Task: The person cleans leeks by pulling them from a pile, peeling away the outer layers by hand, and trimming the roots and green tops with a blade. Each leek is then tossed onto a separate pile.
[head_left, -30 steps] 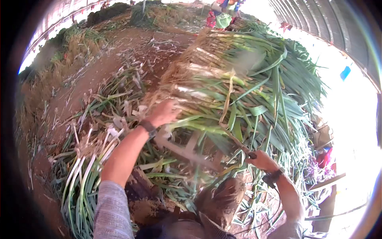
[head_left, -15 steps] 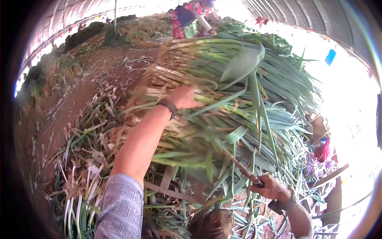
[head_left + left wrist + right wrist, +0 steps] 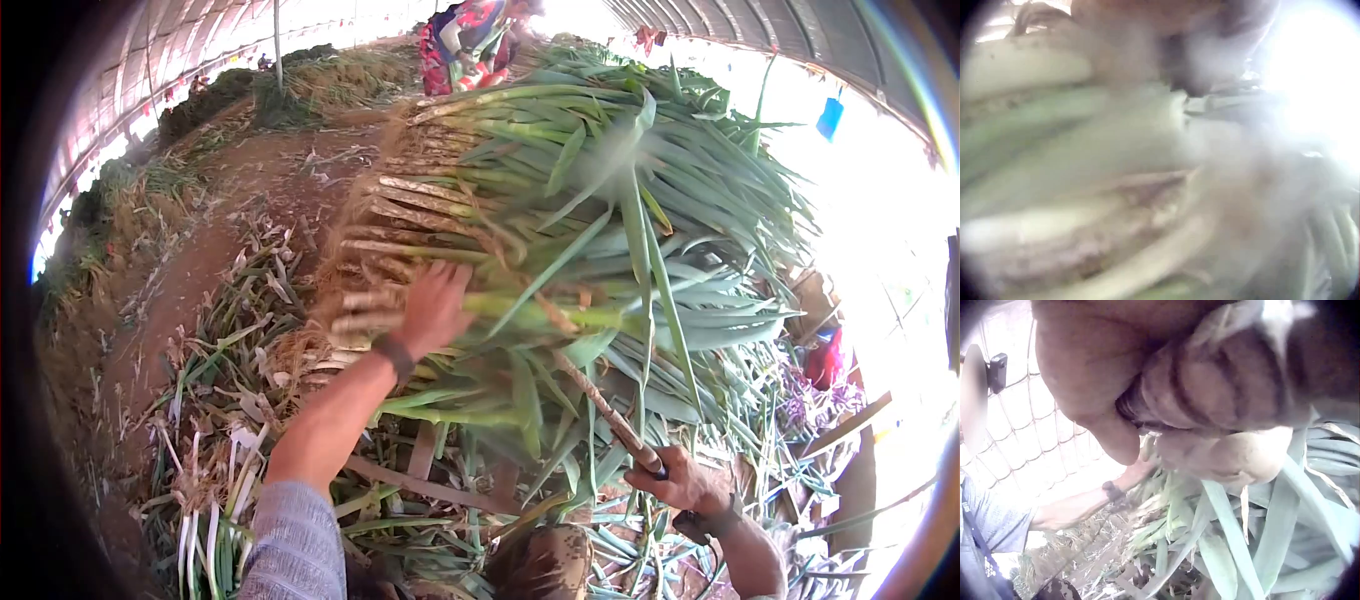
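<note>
A deep pile of long green onions [image 3: 700,270] lies across the middle, with pale stalks and roots to the left and leaves to the right. My left hand [image 3: 435,308] is down among the stalks and grips onions at the near part of the pile; a thick stalk shows beyond its fingers. In the blurred left wrist view, pale stalks [image 3: 1054,225] run below the hand. Near the right front, my right hand [image 3: 690,480] grips the dark end of a wooden stick [image 3: 610,418]. The stick slants up into the leaves, and its far end is hidden.
Loose onions [image 3: 205,530] and peelings lie on the ground at the left. A wooden strip [image 3: 440,487] runs below the near side of the pile. Another person [image 3: 465,50] bends at the far end. A blue object [image 3: 829,118] hangs at the right.
My left hand reached forward onto the pile, then came back a little toward me with stalks. My right hand moved slightly down with the stick. The person behind moved left.
</note>
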The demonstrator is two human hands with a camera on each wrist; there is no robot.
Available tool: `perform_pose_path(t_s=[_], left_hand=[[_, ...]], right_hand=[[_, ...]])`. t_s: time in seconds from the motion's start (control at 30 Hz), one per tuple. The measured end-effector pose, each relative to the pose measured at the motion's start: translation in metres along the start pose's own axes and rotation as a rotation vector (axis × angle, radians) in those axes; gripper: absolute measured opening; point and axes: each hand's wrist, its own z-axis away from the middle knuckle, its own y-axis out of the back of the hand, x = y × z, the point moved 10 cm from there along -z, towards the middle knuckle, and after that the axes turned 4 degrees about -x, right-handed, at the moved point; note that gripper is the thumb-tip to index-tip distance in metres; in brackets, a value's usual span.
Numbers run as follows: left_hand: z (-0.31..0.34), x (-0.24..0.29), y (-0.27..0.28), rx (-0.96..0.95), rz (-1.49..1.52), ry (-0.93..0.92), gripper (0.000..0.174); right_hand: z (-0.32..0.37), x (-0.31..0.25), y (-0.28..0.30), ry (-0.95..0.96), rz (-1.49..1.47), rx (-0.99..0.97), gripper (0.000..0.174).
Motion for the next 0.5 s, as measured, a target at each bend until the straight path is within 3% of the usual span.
perform_pose_path(t_s=[0.1,0.2,0.27,0.4,0.5], left_hand=[[0.059,0.009,-0.005,-0.045,0.047,0.026,0.057],[0.086,0.009,-0.004,-0.010,0.034,-0.088,0.060],[0.097,0.013,-0.015,-0.115,-0.030,-0.187,0.085],[0.088,0.021,0.006,-0.210,0.023,-0.198,0.100],[0.080,0.041,0.001,-0.409,0.098,-0.206,0.114]], right_hand=[[0.009,0.003,-0.016,-0.002,-0.066,-0.037,0.027],[0.018,-0.023,-0.025,0.067,-0.069,-0.084,0.028],[0.026,-0.027,-0.030,0.032,-0.043,-0.127,0.026],[0.036,-0.041,-0.035,0.049,-0.167,-0.226,0.021],[0.038,-0.028,-0.024,-0.105,-0.577,-0.110,0.014]])
